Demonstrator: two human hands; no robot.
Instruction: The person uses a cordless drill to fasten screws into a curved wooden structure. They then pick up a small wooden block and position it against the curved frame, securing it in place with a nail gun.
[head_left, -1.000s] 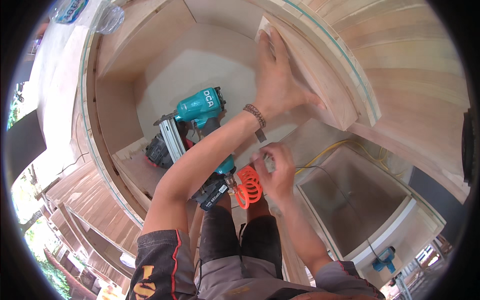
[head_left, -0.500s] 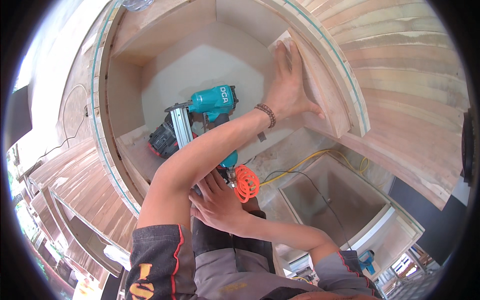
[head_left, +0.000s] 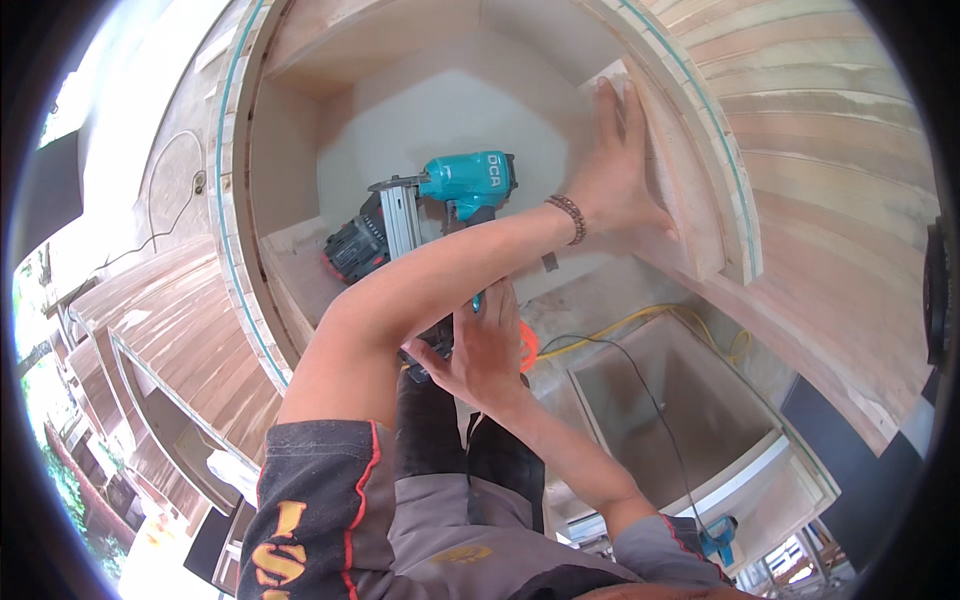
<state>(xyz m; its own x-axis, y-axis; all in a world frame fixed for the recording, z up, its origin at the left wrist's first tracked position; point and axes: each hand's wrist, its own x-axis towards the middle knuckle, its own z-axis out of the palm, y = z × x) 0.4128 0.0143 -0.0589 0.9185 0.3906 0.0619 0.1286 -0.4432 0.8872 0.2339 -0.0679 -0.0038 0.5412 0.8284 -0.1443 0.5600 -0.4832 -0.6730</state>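
Note:
My left arm crosses over to the right, and my left hand (head_left: 618, 175) lies spread against a pale wooden board (head_left: 690, 215) along the cabinet's right inner side. Its fingers are stretched out, the thumb apart. Inside the curved wooden cabinet (head_left: 232, 190) rests a teal nail gun (head_left: 465, 180) with a silver magazine. My right hand (head_left: 490, 345) is closed over the lower end of the nail gun, below my left forearm, which hides part of the tool. Beside the magazine sits a dark power tool (head_left: 355, 248). An orange coiled hose (head_left: 528, 345) shows past my right hand.
An open wooden box (head_left: 690, 400) stands at the lower right, with a yellow hose (head_left: 620, 325) and dark cable (head_left: 655, 400) around it. Slatted curved panels (head_left: 820, 130) rise on the right; another slatted piece (head_left: 180, 320) stands left. A blue tool (head_left: 718, 540) lies lower right.
My right hand has moved up and forward onto the lower end of the nail gun, covering most of the orange hose. My left hand stays on the board. The whole view has shifted slightly.

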